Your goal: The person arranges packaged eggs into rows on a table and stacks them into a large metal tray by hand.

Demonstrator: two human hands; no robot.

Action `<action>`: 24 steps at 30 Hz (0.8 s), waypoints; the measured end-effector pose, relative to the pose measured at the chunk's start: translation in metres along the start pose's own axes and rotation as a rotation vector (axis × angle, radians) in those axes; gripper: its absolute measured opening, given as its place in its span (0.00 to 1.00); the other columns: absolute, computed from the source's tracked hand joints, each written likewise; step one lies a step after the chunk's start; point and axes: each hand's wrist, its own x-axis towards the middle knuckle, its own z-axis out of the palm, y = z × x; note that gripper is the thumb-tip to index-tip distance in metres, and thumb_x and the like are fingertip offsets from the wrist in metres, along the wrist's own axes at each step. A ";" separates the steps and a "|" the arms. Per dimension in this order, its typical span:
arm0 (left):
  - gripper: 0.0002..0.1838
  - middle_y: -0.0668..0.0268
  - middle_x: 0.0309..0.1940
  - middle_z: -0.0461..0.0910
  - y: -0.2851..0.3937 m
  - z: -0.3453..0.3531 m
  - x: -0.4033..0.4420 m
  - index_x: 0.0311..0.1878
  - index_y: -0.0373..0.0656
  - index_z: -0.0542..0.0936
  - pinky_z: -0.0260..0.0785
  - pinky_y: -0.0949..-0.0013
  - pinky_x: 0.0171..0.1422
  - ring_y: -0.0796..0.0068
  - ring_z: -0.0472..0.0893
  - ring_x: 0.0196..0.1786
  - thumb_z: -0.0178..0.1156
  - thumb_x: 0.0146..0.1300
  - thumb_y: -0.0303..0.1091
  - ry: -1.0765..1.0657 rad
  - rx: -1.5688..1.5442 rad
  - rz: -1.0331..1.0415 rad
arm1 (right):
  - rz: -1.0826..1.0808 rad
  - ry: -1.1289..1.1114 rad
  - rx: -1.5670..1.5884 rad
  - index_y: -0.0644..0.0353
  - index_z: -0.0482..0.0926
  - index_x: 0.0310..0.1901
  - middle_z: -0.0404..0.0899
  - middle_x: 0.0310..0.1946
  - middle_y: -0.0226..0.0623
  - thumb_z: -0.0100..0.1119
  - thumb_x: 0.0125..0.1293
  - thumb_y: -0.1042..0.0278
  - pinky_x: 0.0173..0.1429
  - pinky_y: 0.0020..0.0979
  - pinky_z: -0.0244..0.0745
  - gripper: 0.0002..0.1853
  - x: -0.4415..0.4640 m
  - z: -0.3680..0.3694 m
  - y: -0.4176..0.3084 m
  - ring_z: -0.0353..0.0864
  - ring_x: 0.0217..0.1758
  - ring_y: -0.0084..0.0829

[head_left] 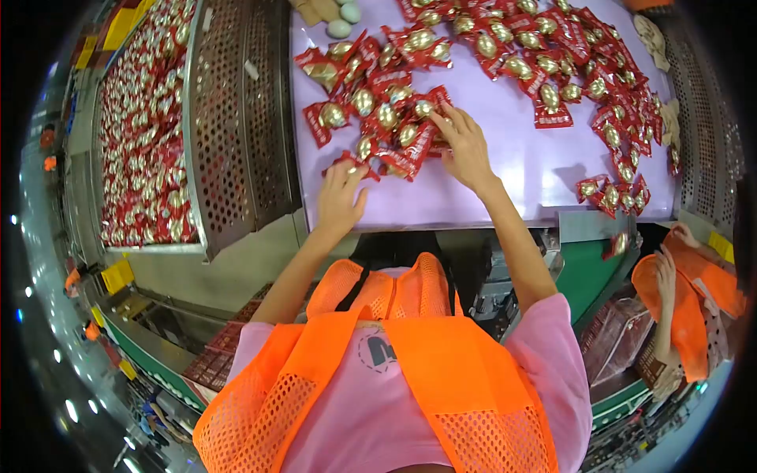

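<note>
Red packets with gold, egg-shaped middles (386,116) lie in a loose pile on the pale purple tabletop (426,203). At the pile's near left edge, my left hand (340,199) has its fingers stretched out, the tips on a packet (364,147). My right hand (465,147) rests at the pile's right side, fingers extended and apart over another packet (426,108). Both hands touch packets without closing round any of them. Parts of the packets under the fingertips are hidden.
More packets (550,96) spread across the table's right side. Perforated metal panels (236,118) stand at the left, beside a bin full of packets (146,134). Pale green eggs (340,29) lie at the back. A green conveyor (585,268) and a person in an orange vest (678,296) are at right.
</note>
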 end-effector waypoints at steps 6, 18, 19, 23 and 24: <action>0.53 0.49 0.56 0.76 -0.053 0.025 0.025 0.73 0.47 0.61 0.71 0.51 0.58 0.47 0.76 0.56 0.80 0.44 0.36 -0.138 0.078 -0.254 | 0.604 -0.116 0.035 0.61 0.79 0.49 0.84 0.42 0.47 0.79 0.48 0.55 0.50 0.41 0.81 0.29 -0.035 0.027 0.014 0.85 0.46 0.45; 0.45 0.55 0.47 0.79 -0.050 -0.002 -0.034 0.70 0.44 0.66 0.77 0.59 0.49 0.55 0.82 0.40 0.77 0.47 0.29 0.086 -0.198 -0.169 | 0.723 -0.392 -0.015 0.63 0.84 0.36 0.85 0.27 0.46 0.71 0.58 0.55 0.43 0.40 0.80 0.17 -0.094 0.011 -0.123 0.86 0.38 0.45; 0.40 0.55 0.48 0.78 -0.048 -0.006 -0.035 0.67 0.44 0.70 0.77 0.59 0.49 0.54 0.82 0.40 0.75 0.49 0.27 0.164 -0.115 0.013 | 0.656 -0.373 -0.029 0.61 0.85 0.34 0.85 0.28 0.46 0.71 0.57 0.59 0.44 0.41 0.79 0.13 -0.082 0.004 -0.135 0.85 0.39 0.46; 0.24 0.56 0.54 0.74 -0.022 0.005 -0.012 0.54 0.44 0.78 0.76 0.54 0.54 0.50 0.75 0.57 0.71 0.51 0.26 -0.101 -0.050 0.018 | 0.135 -0.605 0.093 0.58 0.83 0.44 0.83 0.44 0.46 0.73 0.53 0.63 0.53 0.44 0.78 0.17 -0.086 0.034 -0.118 0.84 0.48 0.47; 0.25 0.57 0.56 0.72 -0.033 0.018 -0.008 0.54 0.45 0.79 0.75 0.53 0.56 0.50 0.71 0.62 0.72 0.51 0.28 -0.201 -0.037 -0.123 | 0.099 -0.614 0.069 0.56 0.82 0.50 0.81 0.49 0.44 0.73 0.53 0.64 0.56 0.44 0.78 0.21 -0.087 0.035 -0.116 0.82 0.53 0.46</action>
